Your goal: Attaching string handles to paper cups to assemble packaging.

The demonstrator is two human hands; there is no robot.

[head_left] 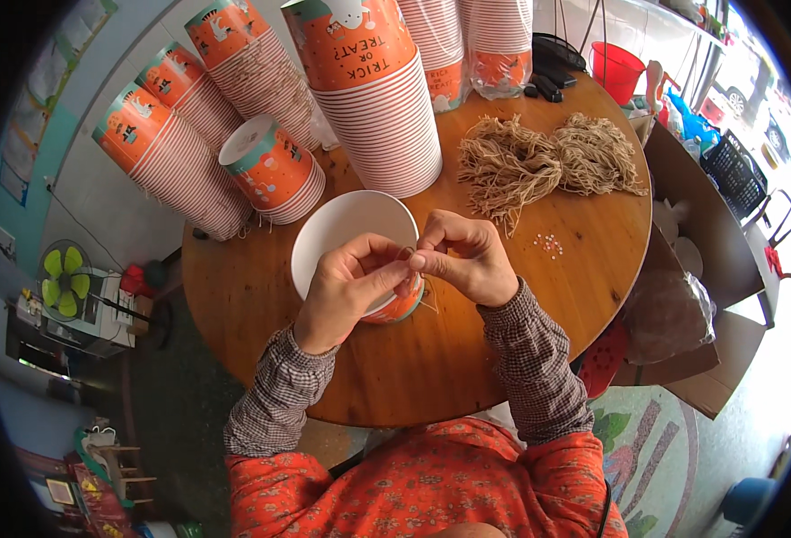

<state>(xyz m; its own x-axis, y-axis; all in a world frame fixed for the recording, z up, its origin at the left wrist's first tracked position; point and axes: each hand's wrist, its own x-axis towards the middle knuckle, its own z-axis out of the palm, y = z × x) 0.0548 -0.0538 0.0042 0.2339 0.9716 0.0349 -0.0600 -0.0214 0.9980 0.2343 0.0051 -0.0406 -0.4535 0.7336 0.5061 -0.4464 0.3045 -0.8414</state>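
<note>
A paper bucket (340,215), white inside and printed orange and green outside, lies tipped on the wooden table in front of me. My left hand (346,285) is at its rim, thumb and forefinger pinched together. Close against those fingertips, my right hand (469,260) pinches too. Between them runs a thin tan cord (408,252), looped near the rim; a loose end shows below by the bucket's side. How the cord passes through the bucket wall is hidden by my fingers.
Tall bucket stacks (378,125) rise behind my hands, with more at the left, cords hanging from some. Tan cord bundles (512,166) lie at the right beside small pale discs (548,244). A cardboard box (709,233) stands by the table's right edge.
</note>
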